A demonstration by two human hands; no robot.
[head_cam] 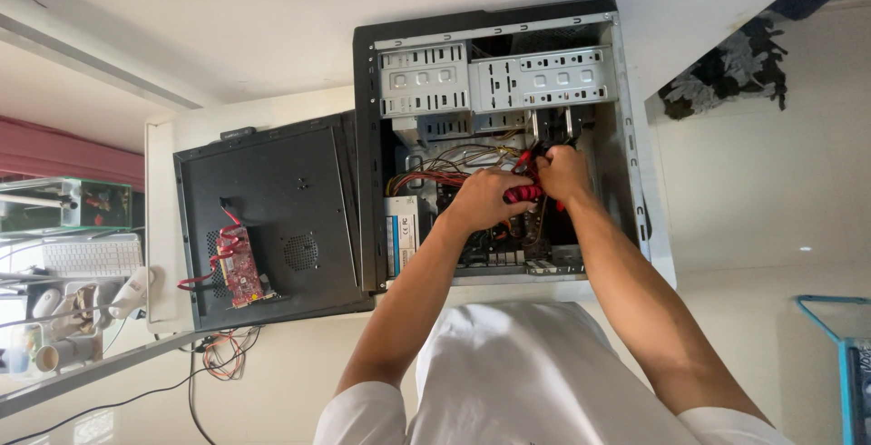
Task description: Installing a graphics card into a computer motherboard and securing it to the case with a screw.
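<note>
The hands [522, 193] covered the middle of the open case [494, 146], hiding most of the red cable [523, 195] between them and the board beneath. How the fingers held it could not be told. At the left edge, the keyboard [91, 254] and clutter were cut off and blurred. At lower right, the blue frame [839, 336] ran out of view.

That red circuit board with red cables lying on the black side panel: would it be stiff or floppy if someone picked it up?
The red circuit board would probably stay stiff, since it lies flat as a thin plate on the black side panel. Its red cables loop loosely, so they would likely dangle. It looks light and probably fragile.
</note>
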